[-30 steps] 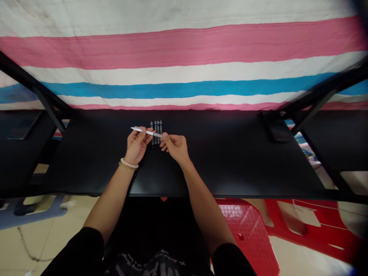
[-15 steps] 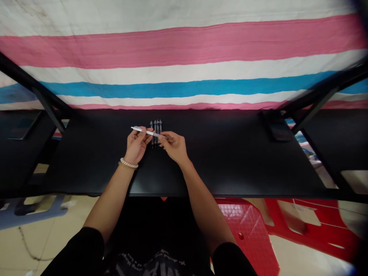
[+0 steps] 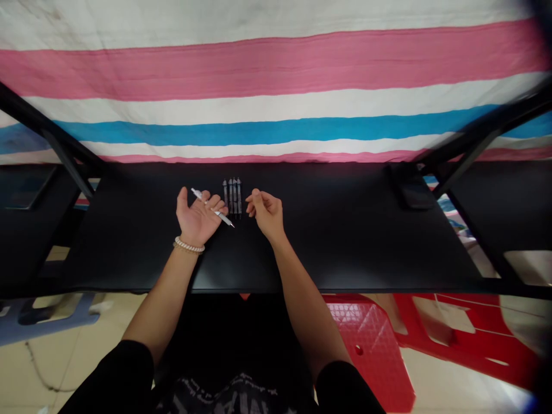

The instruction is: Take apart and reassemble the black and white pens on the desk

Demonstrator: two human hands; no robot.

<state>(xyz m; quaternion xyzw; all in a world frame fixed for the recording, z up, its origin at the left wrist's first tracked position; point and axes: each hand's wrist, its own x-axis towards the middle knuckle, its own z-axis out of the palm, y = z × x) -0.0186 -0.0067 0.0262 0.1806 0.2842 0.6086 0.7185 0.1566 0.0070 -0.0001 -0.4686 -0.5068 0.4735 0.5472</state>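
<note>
My left hand [image 3: 199, 217] is turned palm up above the black table, a beaded bracelet at its wrist. A white pen [image 3: 224, 218] with a grey grip lies slantwise across its fingers, its tip pointing down to the right; the fingers cover part of the barrel. To the right, my right hand [image 3: 267, 214] is apart from the pen, its fingers curled and thumb pressed to the forefinger. Whether anything small is pinched there is hidden. Between the two hands several dark, clear-barrelled pens [image 3: 233, 197] lie side by side on the table.
The black table [image 3: 345, 241] ends in front of my body. A dark flat object, perhaps a phone [image 3: 414, 187], lies near its right end. A striped cloth [image 3: 276, 103] hangs behind, between black slanted frame bars. A red plastic stool [image 3: 366, 345] stands below at the right.
My right hand has let go of the white pen's tip end and moved slightly right. My left hand has turned palm up, and the pen now tilts more steeply across its fingers.
</note>
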